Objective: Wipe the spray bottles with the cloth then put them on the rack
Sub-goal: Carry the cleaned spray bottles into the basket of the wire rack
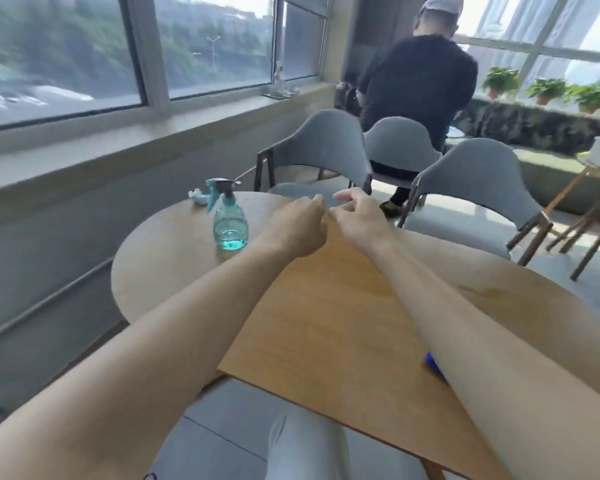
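The left hand [300, 228], fingers curled, and the right hand [357, 216], fingers loosely bent, nearly touch at the far edge of the smooth wood-grain bench [326, 323]; I cannot tell whether either holds anything. Just left stands the bulbous, translucent teal spray bottle [230, 221], upright on the bench.

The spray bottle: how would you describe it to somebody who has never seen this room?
Below the long window stands a round wooden table. On its left part, left of the left hand, the spray bottle stands upright. It alone is clear teal, with a little blue liquid at its bottom.
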Tool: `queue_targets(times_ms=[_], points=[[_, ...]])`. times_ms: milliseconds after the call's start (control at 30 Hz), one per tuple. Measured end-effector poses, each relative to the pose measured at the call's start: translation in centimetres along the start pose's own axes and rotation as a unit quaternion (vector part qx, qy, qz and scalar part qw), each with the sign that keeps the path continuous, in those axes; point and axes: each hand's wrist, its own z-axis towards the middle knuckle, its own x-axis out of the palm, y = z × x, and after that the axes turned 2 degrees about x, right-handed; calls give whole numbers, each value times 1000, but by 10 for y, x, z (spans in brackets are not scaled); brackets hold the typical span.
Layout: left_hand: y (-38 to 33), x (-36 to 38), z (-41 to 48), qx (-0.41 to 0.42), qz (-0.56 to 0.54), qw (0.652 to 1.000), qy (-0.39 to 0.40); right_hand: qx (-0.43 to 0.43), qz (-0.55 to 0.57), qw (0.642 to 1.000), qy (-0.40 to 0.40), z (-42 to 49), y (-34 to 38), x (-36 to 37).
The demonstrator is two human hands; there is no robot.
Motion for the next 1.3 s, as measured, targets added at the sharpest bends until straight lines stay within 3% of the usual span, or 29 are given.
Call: queue_targets(times_ms=[333,467,667,800,1033,1300], points=[[137,-30,-2,-146,-15,977,-153,-59,-57,991,107,32,55,117],[152,-31,4,-153,-33,978,-138,-62,-71,990,107,45,59,132],[155,-25,15,-170,-28,981,-84,-56,-72,991,102,51,51,129],[151,-17,19,-173,-17,976,-132,-48,-72,991,101,50,40,117],[133,-7,17,-148,-104,961,-207,-33,-74,992,99,42,23,89],[64,-23,22,-104,-232,941,-221,-37,-52,997,49,31,19,42]])
